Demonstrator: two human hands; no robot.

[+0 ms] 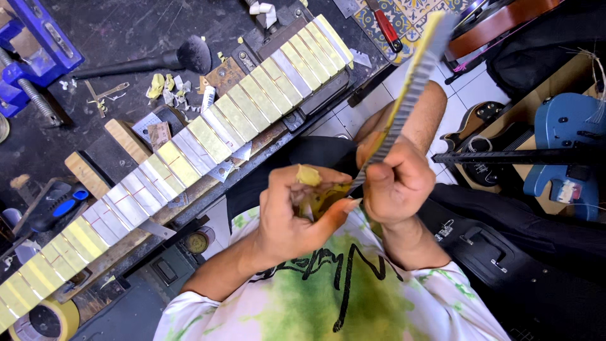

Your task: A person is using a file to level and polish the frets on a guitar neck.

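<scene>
Just off the near edge of the dark, cluttered workbench [126,25], the right hand [394,180] grips a long grey notched strip [410,88]; the left hand [293,211] pinches crumpled yellow masking tape [308,175].

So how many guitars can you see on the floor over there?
2 for sure: a blue guitar at the right edge, and a dark guitar lying just left of it. A brown wooden body up top may be a third, mostly cut off.
</scene>
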